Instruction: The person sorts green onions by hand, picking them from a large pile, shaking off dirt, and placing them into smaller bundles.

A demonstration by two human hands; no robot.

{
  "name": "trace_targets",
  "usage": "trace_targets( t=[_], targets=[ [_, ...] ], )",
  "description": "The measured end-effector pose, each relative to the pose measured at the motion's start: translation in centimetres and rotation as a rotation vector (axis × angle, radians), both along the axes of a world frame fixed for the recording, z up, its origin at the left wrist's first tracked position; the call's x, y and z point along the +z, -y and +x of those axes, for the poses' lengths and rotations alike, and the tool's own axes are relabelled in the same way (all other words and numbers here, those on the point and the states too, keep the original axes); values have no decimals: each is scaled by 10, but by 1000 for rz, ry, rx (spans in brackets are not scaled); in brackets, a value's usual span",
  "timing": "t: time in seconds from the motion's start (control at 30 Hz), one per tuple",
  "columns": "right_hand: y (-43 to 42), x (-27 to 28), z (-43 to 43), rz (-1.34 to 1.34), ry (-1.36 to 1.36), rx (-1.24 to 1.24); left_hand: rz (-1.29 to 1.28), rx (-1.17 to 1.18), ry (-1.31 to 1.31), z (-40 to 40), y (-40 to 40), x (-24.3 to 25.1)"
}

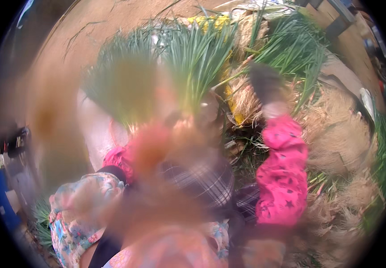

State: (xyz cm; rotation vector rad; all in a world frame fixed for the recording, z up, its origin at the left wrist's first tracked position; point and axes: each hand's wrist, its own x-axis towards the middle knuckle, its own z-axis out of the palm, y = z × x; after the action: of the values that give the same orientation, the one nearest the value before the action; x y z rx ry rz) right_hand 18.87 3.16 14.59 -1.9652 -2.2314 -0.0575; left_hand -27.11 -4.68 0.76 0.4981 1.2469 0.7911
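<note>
Smears on the lens blur much of the middle. My right hand, in a dark glove above a pink star-patterned sleeve, reaches over green onions with tangled pale roots; whether its fingers grip a stalk cannot be told. My left hand is blurred, close to the root end of an upright bunch of green onions. Its grip is hidden by the smear. Another green bunch stands just left of that one, its leaves pointing away from me. Plaid cloth covers my lap.
More green onions lie at the upper right. A large heap of pale roots spreads to my right, with green leaves at its outer edge. Leaf scraps litter the ground near my knees. A blue container is at far left.
</note>
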Motion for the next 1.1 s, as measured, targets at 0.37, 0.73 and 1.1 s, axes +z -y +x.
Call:
trace_targets(
  t=[0.37, 0.73, 1.1],
  targets=[
    [184, 0, 47, -434, -467, 208, 236, -121, -1, -76, -92, 92],
    [174, 14, 33, -715, -586, 12, 277, -49, -13, -82, -51, 68],
    [298, -28, 83, -675, -866, 119, -11, 98, 158, -22, 22, -1]
  ],
)
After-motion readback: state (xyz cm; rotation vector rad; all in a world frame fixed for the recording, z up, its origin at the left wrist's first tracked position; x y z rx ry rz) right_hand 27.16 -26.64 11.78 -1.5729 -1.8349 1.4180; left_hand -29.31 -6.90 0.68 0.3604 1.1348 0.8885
